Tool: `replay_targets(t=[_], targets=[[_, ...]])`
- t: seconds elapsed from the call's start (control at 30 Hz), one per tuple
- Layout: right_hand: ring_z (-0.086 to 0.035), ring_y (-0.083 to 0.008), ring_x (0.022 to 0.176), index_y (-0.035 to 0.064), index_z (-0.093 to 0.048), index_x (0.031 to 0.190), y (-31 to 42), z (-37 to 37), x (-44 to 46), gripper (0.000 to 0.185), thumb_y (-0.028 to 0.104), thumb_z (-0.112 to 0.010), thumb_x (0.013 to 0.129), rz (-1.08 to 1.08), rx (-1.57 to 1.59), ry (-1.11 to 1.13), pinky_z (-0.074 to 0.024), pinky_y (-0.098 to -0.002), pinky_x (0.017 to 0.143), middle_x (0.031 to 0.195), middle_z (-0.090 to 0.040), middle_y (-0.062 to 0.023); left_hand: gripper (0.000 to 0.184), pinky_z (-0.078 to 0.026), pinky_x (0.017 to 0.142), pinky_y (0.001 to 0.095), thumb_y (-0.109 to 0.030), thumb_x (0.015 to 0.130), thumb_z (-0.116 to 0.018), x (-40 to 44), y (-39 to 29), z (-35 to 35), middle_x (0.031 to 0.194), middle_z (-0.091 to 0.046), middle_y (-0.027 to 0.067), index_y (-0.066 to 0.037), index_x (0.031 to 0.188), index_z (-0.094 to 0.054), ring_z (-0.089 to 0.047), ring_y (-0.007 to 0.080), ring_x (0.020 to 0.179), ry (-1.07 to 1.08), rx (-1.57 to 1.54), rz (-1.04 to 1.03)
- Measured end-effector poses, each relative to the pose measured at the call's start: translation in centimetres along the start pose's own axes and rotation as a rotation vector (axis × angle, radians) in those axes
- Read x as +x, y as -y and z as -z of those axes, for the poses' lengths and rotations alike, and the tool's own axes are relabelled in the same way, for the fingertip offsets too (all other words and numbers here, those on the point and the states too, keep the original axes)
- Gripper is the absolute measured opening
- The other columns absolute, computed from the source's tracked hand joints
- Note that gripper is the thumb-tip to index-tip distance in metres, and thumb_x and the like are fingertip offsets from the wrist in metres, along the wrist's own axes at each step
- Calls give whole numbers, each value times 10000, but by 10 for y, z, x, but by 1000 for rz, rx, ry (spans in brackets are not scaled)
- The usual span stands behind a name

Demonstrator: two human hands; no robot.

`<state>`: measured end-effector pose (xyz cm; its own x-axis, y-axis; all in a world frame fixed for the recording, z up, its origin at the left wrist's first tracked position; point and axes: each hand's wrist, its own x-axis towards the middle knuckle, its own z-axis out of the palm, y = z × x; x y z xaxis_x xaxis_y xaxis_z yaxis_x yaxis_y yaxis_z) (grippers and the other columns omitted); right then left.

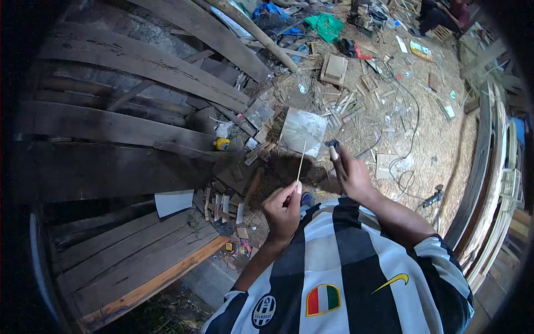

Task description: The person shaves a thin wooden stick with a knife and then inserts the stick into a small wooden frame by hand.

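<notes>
1. In the head view, the left hand [282, 211] pinches the near end of a thin stick [301, 164] between the thumb and a finger.
2. This stick is in front of the person's striped shirt [356, 250], and it points forward and slightly to the right.
3. The far tip of the stick appears in front of a pale square board [300, 129].
4. The right hand [354, 175] is near the stick, on its right side. Its fingers are curled around a small dark thing [332, 143]; what this thing is, I cannot tell, because it is too small and partly covered.
5. The two hands are apart from each other.
6. Beyond the board, wood pieces [345, 108] lie scattered on the floor [436, 136], and a dark cable [416, 106] makes a curve to their right.
7. At the left, a yellow bottle [221, 145] is beside dark planks [122, 122].
8. At the lower left there is a wooden bench [130, 261], with a white sheet [174, 204] at its far edge.
9. A green bag [324, 26] lies farther away, and another person [457, 15] is at the top right.
</notes>
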<state>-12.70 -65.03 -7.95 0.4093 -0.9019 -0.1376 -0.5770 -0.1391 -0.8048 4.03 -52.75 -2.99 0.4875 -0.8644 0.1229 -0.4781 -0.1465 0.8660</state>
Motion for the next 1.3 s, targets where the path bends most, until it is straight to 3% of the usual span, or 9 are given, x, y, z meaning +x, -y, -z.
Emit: replay_targets(t=[0.07,0.17,0.3,0.53,0.63,0.73,0.87,1.17,1.3], targets=[[-648,-445,699,110,-549,1049,-3,17,9,213,285,-598,937,3,12,30,-475,-556,602,808,-661,-217,157,-431,562,233,-63,893,-730,6,-4,-15,737,-676,58,56,995,-740,-562,69,639,-30,31,15],[-646,-424,664,101,-538,1011,1,36,14,193,273,-597,947,436,-107,158,-491,-535,590,779,-653,-170,140,-439,532,272,-52,883,-723,10,-12,-37,676,-652,99,40,986,-744,-568,116,565,-96,-23,8],[-664,-400,699,102,-516,1030,-8,39,32,231,259,-631,905,544,-190,277,-500,-525,576,829,-673,-155,139,-468,567,261,-57,887,-722,12,-25,-54,718,-685,109,38,986,-748,-608,109,612,-117,-13,62],[-676,-394,732,149,-538,1064,-21,52,85,192,262,-592,919,344,-297,248,-504,-523,605,871,-690,-161,179,-441,540,221,-114,906,-738,-1,-25,-60,714,-682,27,33,1007,-753,-575,49,598,-209,-136,246],[-668,-386,696,141,-552,1032,-12,47,75,178,297,-587,954,527,-217,223,-498,-503,571,810,-682,-162,185,-386,451,213,-125,913,-734,-4,-21,-52,649,-642,-4,23,1023,-750,-520,28,502,-180,-237,440],[-651,-378,626,122,-553,978,7,39,56,228,340,-612,949,619,-163,295,-478,-491,511,754,-661,-146,226,-422,505,207,-159,930,-715,-9,-13,-47,715,-676,11,34,1043,-744,-545,32,561,-204,-343,505],[-649,-402,665,111,-590,1024,27,20,44,199,257,-659,907,696,-151,393,-492,-498,549,778,-657,-151,221,-412,493,204,-153,929,-717,-15,-9,-26,721,-674,2,31,1049,-744,-527,27,549,-179,-360,539],[-661,-426,713,138,-549,1055,58,-38,59,229,344,-582,960,442,-315,348,-503,-533,601,782,-672,-185,224,-399,491,191,-151,937,-709,-41,19,44,734,-670,-9,14,1085,-744,-512,19,545,-219,-496,535],[-638,-413,644,94,-572,947,84,-63,28,209,298,-570,994,680,-208,307,-487,-503,550,697,-621,-189,221,-405,493,198,-147,932,-714,-54,34,70,735,-669,-10,21,1072,-745,-515,21,546,-220,-486,561]])
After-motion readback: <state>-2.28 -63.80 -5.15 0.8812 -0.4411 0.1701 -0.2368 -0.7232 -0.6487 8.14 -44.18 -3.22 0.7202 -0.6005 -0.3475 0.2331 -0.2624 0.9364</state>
